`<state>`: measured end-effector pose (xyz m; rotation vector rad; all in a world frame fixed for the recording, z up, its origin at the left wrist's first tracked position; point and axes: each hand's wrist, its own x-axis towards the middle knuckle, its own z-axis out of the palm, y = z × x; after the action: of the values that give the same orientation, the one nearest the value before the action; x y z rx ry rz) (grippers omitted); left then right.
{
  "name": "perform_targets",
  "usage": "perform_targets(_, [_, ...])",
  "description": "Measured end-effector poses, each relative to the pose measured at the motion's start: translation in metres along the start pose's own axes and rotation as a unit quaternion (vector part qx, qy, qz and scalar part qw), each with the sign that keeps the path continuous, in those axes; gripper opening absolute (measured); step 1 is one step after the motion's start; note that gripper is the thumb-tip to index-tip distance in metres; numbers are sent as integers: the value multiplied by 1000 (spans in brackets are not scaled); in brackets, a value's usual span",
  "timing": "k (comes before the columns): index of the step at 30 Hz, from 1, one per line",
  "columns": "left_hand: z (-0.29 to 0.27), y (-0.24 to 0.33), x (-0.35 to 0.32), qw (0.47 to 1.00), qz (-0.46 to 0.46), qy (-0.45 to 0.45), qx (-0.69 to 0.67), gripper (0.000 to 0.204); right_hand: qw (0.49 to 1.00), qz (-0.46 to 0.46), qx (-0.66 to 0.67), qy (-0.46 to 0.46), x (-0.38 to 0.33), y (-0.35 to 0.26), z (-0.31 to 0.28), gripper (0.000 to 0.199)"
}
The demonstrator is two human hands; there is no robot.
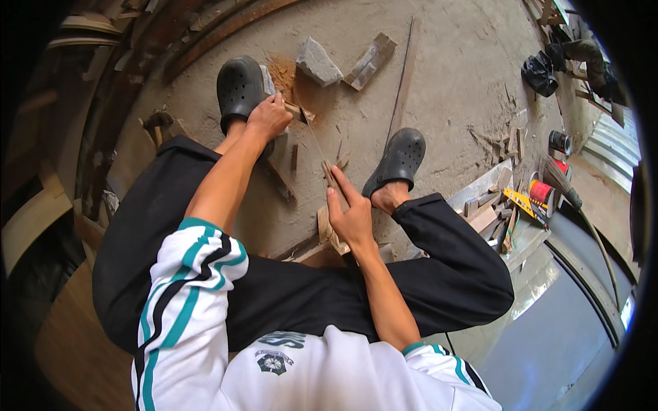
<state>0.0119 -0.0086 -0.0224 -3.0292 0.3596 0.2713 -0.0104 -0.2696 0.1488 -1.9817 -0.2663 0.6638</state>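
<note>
A long, thin, straight blade-like strip (313, 133) runs between my two hands, just above the floor. My left hand (269, 118) is closed at its far end, beside the left black clog (240, 88); how the fingers hold it is partly hidden. A small pale wood piece (299, 111) shows beside those fingers. My right hand (351, 214) is shut on the strip's near end, which is brown and looks like a wooden handle (330, 173), with a finger stretched along it. The right clog (399, 161) stands to the right of that hand.
Orange-brown sawdust (282, 77) lies beyond my left hand, near a grey stone block (319, 61) and a wood block (370, 61). A long wood strip (406, 75) lies farther right. Wood offcuts (483, 218), a yellow handsaw (525, 205), cans (541, 194) and a broom (563, 183) are at the right.
</note>
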Motion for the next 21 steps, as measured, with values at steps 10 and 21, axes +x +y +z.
perform_targets(10, [0,-9,-1,999,2,7,47,19,999,42,-19,-27,-45,-20,-25,43])
perform_targets(21, [-7,-9,-3,996,-9,-85,14,20,1000,9,-1,-14,-71,-26,-33,43])
